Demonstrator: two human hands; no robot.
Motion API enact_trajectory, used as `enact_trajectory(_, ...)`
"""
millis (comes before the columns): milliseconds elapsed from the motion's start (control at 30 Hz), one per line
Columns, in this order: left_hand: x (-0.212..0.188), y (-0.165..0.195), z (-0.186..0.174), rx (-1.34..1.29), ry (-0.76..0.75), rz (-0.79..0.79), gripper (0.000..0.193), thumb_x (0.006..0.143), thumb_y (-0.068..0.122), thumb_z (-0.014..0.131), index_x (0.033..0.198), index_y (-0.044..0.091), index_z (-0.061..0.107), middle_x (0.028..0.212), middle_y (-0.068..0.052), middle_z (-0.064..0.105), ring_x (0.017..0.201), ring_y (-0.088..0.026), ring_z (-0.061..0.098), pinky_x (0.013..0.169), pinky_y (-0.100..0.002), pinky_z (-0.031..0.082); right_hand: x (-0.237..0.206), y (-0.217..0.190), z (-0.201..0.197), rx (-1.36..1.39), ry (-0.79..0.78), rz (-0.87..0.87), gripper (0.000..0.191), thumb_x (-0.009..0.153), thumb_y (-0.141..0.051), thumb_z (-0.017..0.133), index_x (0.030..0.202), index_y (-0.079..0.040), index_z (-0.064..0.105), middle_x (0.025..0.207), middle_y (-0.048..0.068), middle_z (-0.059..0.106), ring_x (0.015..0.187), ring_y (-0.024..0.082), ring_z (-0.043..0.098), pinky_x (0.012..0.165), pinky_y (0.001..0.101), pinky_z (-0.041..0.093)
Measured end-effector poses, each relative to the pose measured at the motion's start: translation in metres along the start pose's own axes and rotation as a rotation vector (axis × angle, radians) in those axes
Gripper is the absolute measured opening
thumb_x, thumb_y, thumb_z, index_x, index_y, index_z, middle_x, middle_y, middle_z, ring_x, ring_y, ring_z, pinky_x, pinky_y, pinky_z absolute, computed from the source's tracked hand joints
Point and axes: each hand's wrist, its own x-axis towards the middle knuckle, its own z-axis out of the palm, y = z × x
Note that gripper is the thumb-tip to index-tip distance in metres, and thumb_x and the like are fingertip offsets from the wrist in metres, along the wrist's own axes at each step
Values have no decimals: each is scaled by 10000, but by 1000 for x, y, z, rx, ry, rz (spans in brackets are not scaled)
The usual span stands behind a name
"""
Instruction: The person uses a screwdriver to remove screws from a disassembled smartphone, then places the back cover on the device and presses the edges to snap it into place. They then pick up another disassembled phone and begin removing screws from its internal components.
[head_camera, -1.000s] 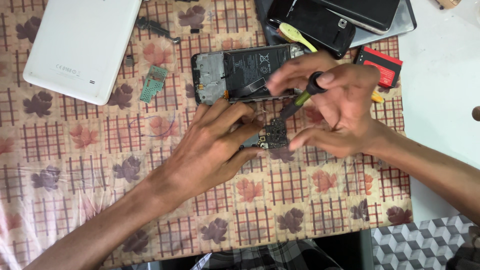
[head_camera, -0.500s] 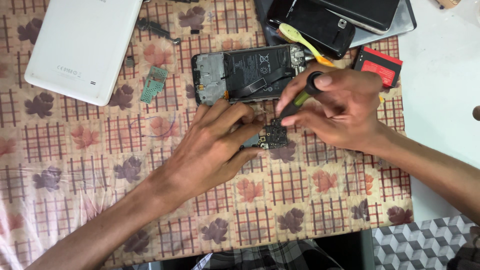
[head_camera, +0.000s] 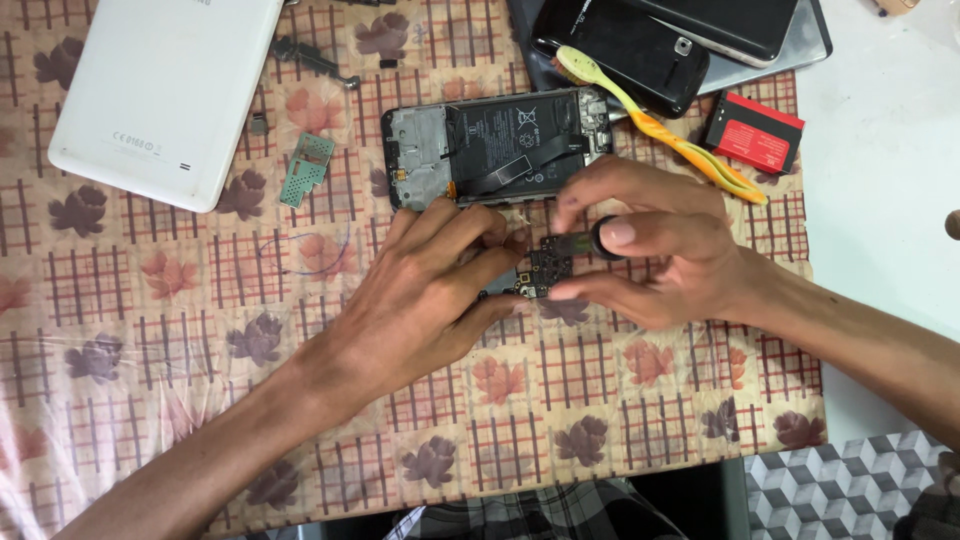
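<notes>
A table (head_camera: 120, 330) covered with a checked cloth printed with brown and pink leaves filled most of the view, and a bare white surface (head_camera: 880, 200) ran along its right side. At the bottom right corner a patch of grey cube-patterned floor (head_camera: 850, 485) showed.

At the far left of the cloth lay a white tablet (head_camera: 165, 90), back side up. Just right of it sat a small green shield plate (head_camera: 305, 168), and above that a dark small tool or part (head_camera: 310, 58), too small to tell apart. In the middle lay an opened phone (head_camera: 495, 145) with its back off and its dark battery exposed. Further right, a yellow and orange toothbrush (head_camera: 660, 120) lay slantwise across a black phone (head_camera: 625, 55), and a red and black battery (head_camera: 755, 130) rested near the cloth's right edge.

The left hand (head_camera: 420, 295) reached in from the lower left, palm down, its fingertips pressed onto a small dark circuit board (head_camera: 545, 272) lying on the cloth just below the opened phone. The right hand (head_camera: 650, 255) came in from the right, its grip closed around a screwdriver (head_camera: 590, 240) with a black cap, thumb and fingers pinching the handle, the tip pointing left at the board. The left grip held nothing closed; it only pinned the board flat.
</notes>
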Motion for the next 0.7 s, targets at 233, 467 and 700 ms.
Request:
enact_trajectory(233, -1, 0, 1, -2, -1, 3, 342, 824, 275, 846, 1058, 41, 761, 1065, -51, 617, 981, -187, 558, 845, -396, 465, 10, -7, -9, -80, -11, 24, 767, 900, -75, 828, 1488, -255, 370, 1083, 151, 694, 813, 178, 707, 623, 291, 603)
enact_trajectory(467, 0, 0, 0, 12, -18, -10, 354, 822, 292, 848, 1051, 38, 756, 1061, -55, 615, 967, -191, 556, 833, -396, 465, 9, -6, -6, 62, 45, 60, 672, 895, 156, 684, 1392, -168, 367, 1063, 236, 709, 826, 241, 796, 558, 189, 608)
enact_trajectory(700, 0, 1, -1, 7, -19, -12, 364, 823, 266, 841, 1090, 36, 751, 1087, -52, 612, 985, -185, 564, 843, -384, 467, 2, 1, -14, 305, -2, 137, 676, 976, 186, 565, 1423, -209, 247, 1282, 286, 601, 1099, 381, 729, 720, 321, 709)
